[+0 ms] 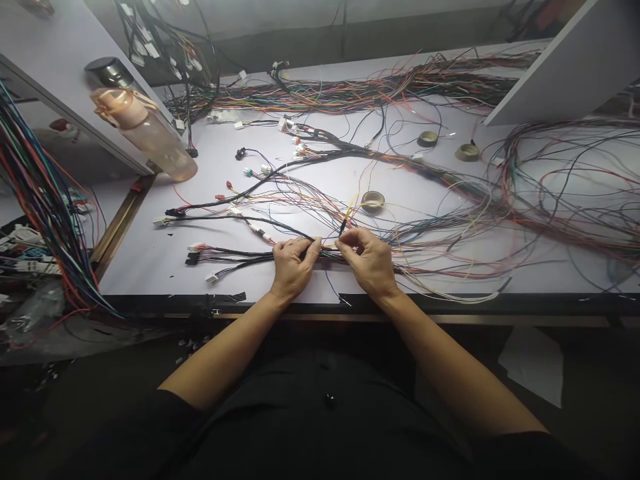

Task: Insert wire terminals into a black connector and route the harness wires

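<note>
A wire harness (240, 255) lies along the front of the white table, its black-wrapped branches ending in connectors at the left. My left hand (294, 265) is closed around the harness, thumb and fingers pinching the bundle. Just to the right, my right hand (369, 261) is closed in a pinch at the same bundle; what its fingertips hold is too small to make out. A yellow wire with a black sleeve (343, 227) stands up beside those fingertips. Below the hands, a thin blue wire (335, 287) hangs toward the table edge.
Behind my right hand lies a roll of tape (373, 201); two more rolls (427, 139) sit farther back. A peach bottle (150, 137) leans at the left. Thick wire bundles (350, 93) run across the back, and loose wires (565, 180) spread at the right.
</note>
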A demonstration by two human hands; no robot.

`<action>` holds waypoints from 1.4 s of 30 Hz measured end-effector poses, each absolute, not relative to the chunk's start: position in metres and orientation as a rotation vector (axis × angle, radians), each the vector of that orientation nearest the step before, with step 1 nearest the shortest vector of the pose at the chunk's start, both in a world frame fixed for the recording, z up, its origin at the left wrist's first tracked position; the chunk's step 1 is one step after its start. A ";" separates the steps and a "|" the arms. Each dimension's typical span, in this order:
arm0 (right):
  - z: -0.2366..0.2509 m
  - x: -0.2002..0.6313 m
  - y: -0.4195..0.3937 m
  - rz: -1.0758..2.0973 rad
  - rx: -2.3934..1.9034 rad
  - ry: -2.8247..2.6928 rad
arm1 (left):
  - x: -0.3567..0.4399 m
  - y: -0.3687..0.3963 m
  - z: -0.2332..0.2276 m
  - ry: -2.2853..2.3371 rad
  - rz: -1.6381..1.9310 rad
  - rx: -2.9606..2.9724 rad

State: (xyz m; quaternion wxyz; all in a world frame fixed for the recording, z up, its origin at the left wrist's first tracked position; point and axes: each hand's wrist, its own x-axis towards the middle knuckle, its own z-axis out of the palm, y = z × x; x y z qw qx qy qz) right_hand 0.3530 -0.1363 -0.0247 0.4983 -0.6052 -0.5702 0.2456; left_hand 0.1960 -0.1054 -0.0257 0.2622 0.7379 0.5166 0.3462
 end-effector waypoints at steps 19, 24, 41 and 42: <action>-0.021 0.340 -0.120 0.436 -1.554 -1.896 | 0.190 -0.106 -0.031 1.422 0.770 2.262; -0.029 0.338 -0.110 0.508 -1.482 -1.909 | 0.168 -0.118 -0.028 1.189 0.761 2.487; -0.026 0.344 -0.113 0.728 -1.445 -1.890 | 0.159 -0.143 -0.032 1.144 0.682 2.673; -0.027 0.345 -0.113 0.718 -1.425 -1.939 | 0.159 -0.144 -0.031 1.139 0.667 2.680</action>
